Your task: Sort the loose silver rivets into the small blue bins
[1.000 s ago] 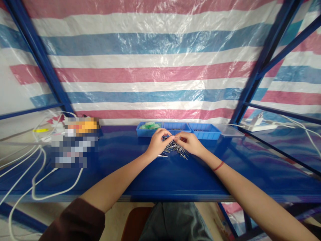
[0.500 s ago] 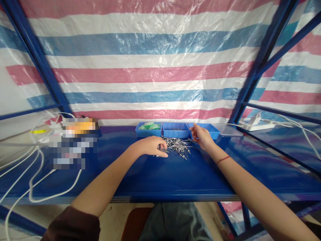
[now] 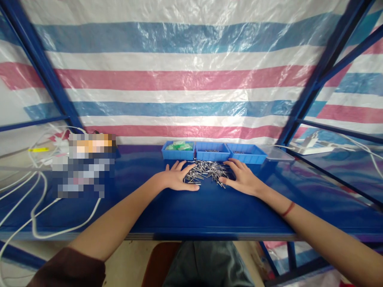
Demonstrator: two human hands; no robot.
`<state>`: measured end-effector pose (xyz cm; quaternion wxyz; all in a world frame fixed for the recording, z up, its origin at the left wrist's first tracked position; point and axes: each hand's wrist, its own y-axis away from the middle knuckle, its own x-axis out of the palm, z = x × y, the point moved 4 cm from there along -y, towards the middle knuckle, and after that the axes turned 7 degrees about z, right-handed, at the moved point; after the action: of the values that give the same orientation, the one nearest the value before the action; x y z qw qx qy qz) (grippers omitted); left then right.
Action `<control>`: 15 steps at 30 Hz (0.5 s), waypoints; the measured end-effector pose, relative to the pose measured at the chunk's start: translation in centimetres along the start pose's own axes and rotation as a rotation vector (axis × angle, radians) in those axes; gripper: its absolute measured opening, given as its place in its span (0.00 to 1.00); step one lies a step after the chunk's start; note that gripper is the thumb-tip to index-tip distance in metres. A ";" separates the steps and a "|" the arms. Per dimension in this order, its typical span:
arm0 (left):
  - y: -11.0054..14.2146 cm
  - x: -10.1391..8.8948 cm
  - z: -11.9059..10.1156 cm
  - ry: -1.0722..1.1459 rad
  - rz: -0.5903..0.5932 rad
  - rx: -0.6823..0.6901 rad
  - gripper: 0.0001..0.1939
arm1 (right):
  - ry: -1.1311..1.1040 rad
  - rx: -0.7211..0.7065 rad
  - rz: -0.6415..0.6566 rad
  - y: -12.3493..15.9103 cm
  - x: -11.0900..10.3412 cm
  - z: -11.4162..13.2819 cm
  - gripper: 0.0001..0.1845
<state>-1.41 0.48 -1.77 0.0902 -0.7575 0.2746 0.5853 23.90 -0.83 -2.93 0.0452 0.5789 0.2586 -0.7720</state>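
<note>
A loose pile of silvery pop rivets (image 3: 206, 170) lies on the blue tabletop (image 3: 191, 213). At the pile's left edge my left hand (image 3: 177, 177) has its fingers spread, thumb toward me. My right hand (image 3: 243, 178) rests along the right edge, also spread, with its thumb near the rivets. Neither hand grips anything. Just behind the pile stand three blue bins in a row. Green and white packets fill the left bin (image 3: 178, 154). Some small metal pieces lie in the middle bin (image 3: 212, 156) and a few in the right bin (image 3: 247, 158).
A clear plastic lid (image 3: 279, 154) lies right of the bins, with a white power strip (image 3: 312, 146) beyond. White cables (image 3: 44, 199) loop over the left side beside blurred items. Blue metal posts (image 3: 323, 75) frame the table before a striped sheet (image 3: 185, 79).
My right hand has come down from the right bin to the pile's right edge and opened. My left hand, curled over rivets before, is now spread.
</note>
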 end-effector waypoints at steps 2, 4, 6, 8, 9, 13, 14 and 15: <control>-0.3 0.5 -0.6 0.013 -0.007 0.048 0.47 | -0.036 0.015 0.048 -0.1 0.8 -0.1 0.36; -0.5 0.8 -1.3 0.024 -0.017 0.104 0.42 | -0.096 -0.061 0.091 -0.4 1.3 0.9 0.36; -0.8 1.2 -2.1 0.019 -0.022 0.150 0.38 | -0.159 -0.155 0.107 -0.6 1.5 2.3 0.35; -1.2 1.5 -2.7 -0.003 -0.038 0.182 0.35 | -0.200 -0.219 0.106 -0.9 1.5 3.7 0.32; -1.5 1.6 -3.0 -0.017 -0.062 0.200 0.33 | -0.207 -0.238 0.096 -1.1 1.5 4.2 0.29; -2.3 1.9 -3.6 -0.059 -0.231 0.237 0.29 | -0.184 -0.238 0.024 -2.3 1.9 5.1 0.20; -2.5 2.0 -3.6 -0.063 -0.265 0.234 0.28 | -0.181 -0.225 0.009 -2.6 2.0 5.1 0.18; -2.7 2.1 -3.5 -0.063 -0.292 0.228 0.27 | -0.183 -0.216 0.002 -3.0 2.2 5.0 0.17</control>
<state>3.30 0.46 -3.13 0.2681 -0.7555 0.2231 0.5546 17.69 0.02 -2.87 0.1310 0.4983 0.3344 -0.7891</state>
